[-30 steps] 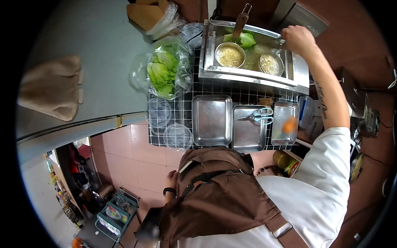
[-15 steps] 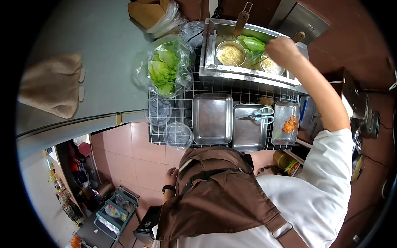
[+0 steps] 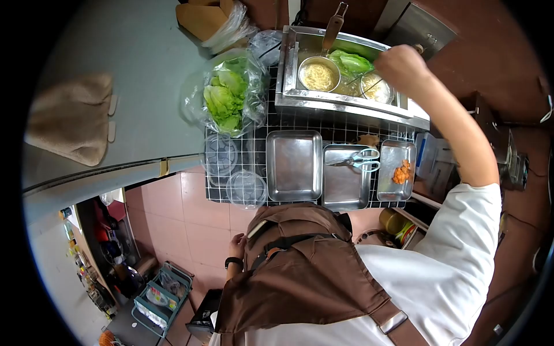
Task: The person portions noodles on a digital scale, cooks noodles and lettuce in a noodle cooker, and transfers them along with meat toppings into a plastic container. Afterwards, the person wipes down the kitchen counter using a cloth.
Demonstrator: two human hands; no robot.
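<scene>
My right hand (image 3: 401, 66) is closed over the right end of a metal cooker (image 3: 352, 99), gripping thin chopsticks (image 3: 369, 86). Their tips reach toward noodles in the right strainer basket (image 3: 378, 88), which the hand partly covers. Another strainer basket (image 3: 319, 75) with noodles sits at the left of the cooker, its brown handle (image 3: 333, 32) leaning on the far rim. Green lettuce leaves (image 3: 350, 61) lie in the liquid between the two baskets. Down beside my brown apron, my left hand (image 3: 236, 247) hangs with loose fingers and nothing visible in it.
Left of the cooker is a plastic bag of lettuce (image 3: 225, 101). Metal trays (image 3: 294, 164) stand on the tiled counter, one under scissors (image 3: 363, 160), another holding orange-brown food pieces (image 3: 401, 172). Clear plastic lids (image 3: 246, 187) lie at the left, and a brown cloth (image 3: 72, 118) is on the grey surface.
My right hand has shifted slightly right, and the chopsticks now show more plainly, angled over the right basket. My left hand stays by the apron. The view has moved a little.
</scene>
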